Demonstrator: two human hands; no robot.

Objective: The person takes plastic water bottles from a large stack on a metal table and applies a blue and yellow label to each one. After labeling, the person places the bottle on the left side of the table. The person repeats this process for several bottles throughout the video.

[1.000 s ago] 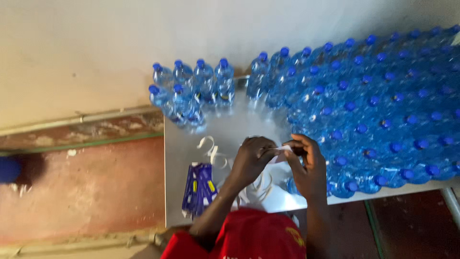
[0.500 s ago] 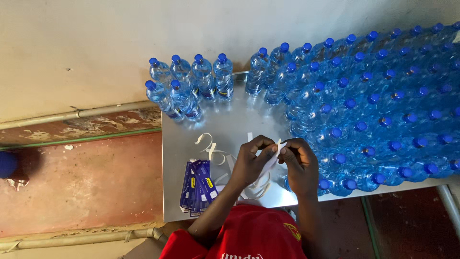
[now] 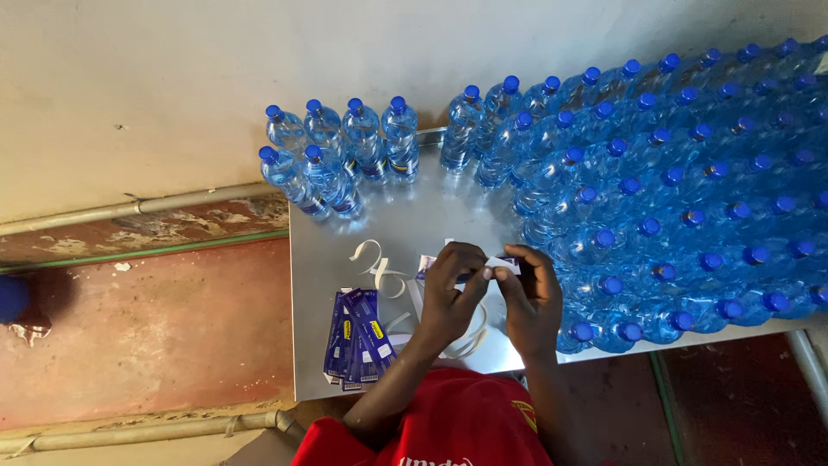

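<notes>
Both hands, left hand [image 3: 448, 293] and right hand [image 3: 530, 298], pinch a small label strip [image 3: 502, 264] between them above the surface [image 3: 414, 216]. Blue label stack [image 3: 358, 336] lies nearby; capped water bottles [image 3: 673, 190] crowd the right, apparently unlabelled.

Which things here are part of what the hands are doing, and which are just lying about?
In hand:
- label strip, pinched between left hand and right hand
- stack of blue labels
- water bottles

Lying about:
- curled white backing strips
- wall pipe
</notes>
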